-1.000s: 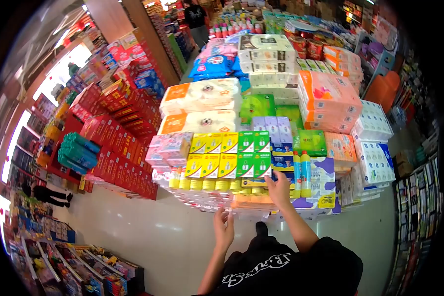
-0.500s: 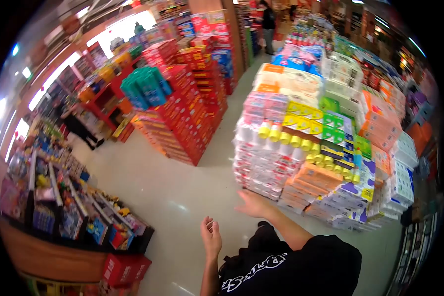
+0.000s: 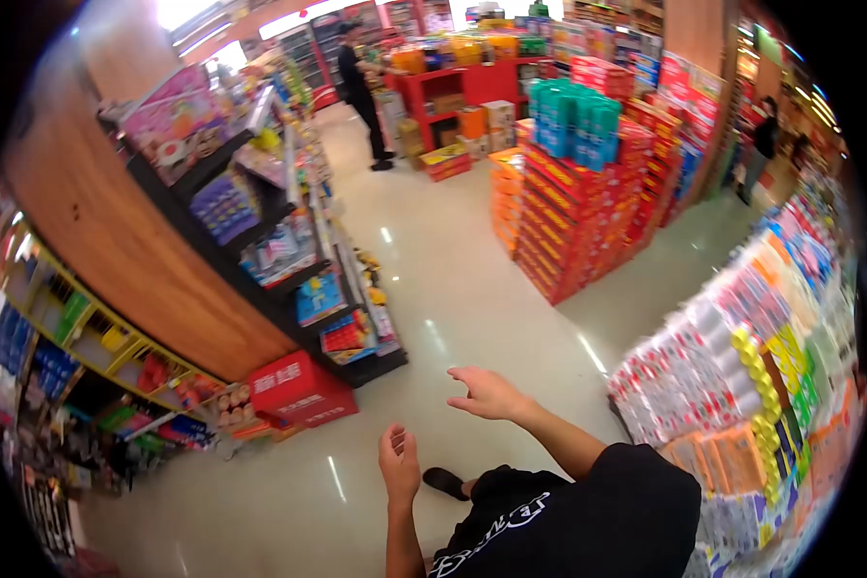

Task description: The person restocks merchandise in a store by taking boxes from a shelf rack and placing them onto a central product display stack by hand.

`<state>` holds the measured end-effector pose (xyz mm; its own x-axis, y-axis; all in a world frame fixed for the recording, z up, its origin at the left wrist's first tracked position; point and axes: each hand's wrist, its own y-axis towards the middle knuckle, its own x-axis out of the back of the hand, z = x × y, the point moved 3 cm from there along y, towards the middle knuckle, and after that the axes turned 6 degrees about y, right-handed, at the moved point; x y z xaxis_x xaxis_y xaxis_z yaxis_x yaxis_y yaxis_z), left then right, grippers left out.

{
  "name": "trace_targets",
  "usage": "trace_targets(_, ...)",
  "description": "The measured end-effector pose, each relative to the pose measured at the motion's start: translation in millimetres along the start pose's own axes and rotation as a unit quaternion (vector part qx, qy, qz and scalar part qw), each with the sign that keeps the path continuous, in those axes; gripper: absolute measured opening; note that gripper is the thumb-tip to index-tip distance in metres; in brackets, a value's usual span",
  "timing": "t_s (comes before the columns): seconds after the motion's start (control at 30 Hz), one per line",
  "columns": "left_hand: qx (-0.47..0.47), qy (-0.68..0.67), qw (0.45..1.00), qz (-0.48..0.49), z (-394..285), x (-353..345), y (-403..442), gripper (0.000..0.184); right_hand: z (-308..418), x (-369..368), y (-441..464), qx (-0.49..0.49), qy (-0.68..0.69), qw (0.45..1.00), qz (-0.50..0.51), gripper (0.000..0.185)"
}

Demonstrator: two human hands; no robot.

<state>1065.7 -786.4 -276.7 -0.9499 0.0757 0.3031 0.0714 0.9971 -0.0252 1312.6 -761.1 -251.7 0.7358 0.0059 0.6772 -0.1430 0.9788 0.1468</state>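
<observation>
Red carton (image 3: pixel 303 393) with pale lettering, the boxed item closest to the left hand (image 3: pixel 399 465), sits low at about 10 o'clock from that hand, apart from it. The left fingers curl loosely around nothing; the right hand (image 3: pixel 488 395), at 1 o'clock from the left, is spread with its fingers extended and thumb apart, likewise touching nothing. The carton's flat faces and square corners suggest stiff cardboard, probably smooth and easily dented at the corners. Its contents are hidden, so I cannot tell whether it is heavy or light; a palm against each end, or fingers under both lower edges, looks the surest hold. Just beside it, at its 1 o'clock, is the black end of a tiered display shelf (image 3: pixel 379 369), with a wooden panel (image 3: pixel 144 260) toward its 10 o'clock. From the right hand, a stack of red boxes (image 3: pixel 578 226) topped with teal cylinders (image 3: pixel 573 120) stands at 1 o'clock, and piled paper-roll packs (image 3: pixel 679 371) lie at 3. Farther off, a person in dark clothes (image 3: pixel 358 91) stands at 11 o'clock.
</observation>
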Motion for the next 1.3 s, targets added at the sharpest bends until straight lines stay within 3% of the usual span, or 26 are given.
trace_targets(0.1,0.032,0.025,0.998,-0.052,9,78,36,0.047,47,-45,87,0.03,0.029,0.999,0.022,0.06)
trace_targets(0.23,0.059,0.071,0.985,-0.145,26,180,52,0.046,139,-95,169,-0.006,0.145,0.979,0.146,0.06)
trace_targets(0.37,0.065,0.065,0.963,-0.254,58,257,58,0.045,186,-172,229,0.162,0.109,0.971,0.14,0.06)
trace_targets(0.5,0.078,-0.009,0.943,-0.324,97,316,65,0.042,250,-223,276,0.155,0.083,0.957,0.23,0.06)
trace_targets(0.57,0.092,-0.01,0.934,-0.346,122,350,65,0.045,274,-258,300,0.191,0.078,0.952,0.227,0.06)
trace_targets(0.7,0.111,-0.013,0.93,-0.349,168,430,76,0.045,314,-335,352,0.248,0.083,0.949,0.178,0.06)
trace_targets(0.87,0.133,0.0,0.934,-0.333,192,553,110,0.044,397,-405,410,0.21,0.099,0.953,0.193,0.057)
trace_targets(0.93,0.115,0.021,0.938,-0.325,197,601,128,0.043,434,-425,430,0.185,0.112,0.958,0.191,0.056)
trace_targets(1.13,0.066,0.095,0.949,-0.293,204,721,189,0.042,502,-501,493,0.264,0.103,0.955,0.093,0.056)
trace_targets(1.23,0.04,0.127,0.952,-0.275,197,776,225,0.042,540,-527,536,0.149,0.131,0.968,0.151,0.053)
trace_targets(1.3,0.02,0.143,0.954,-0.263,197,813,256,0.041,548,-560,571,0.208,0.159,0.961,0.087,0.05)
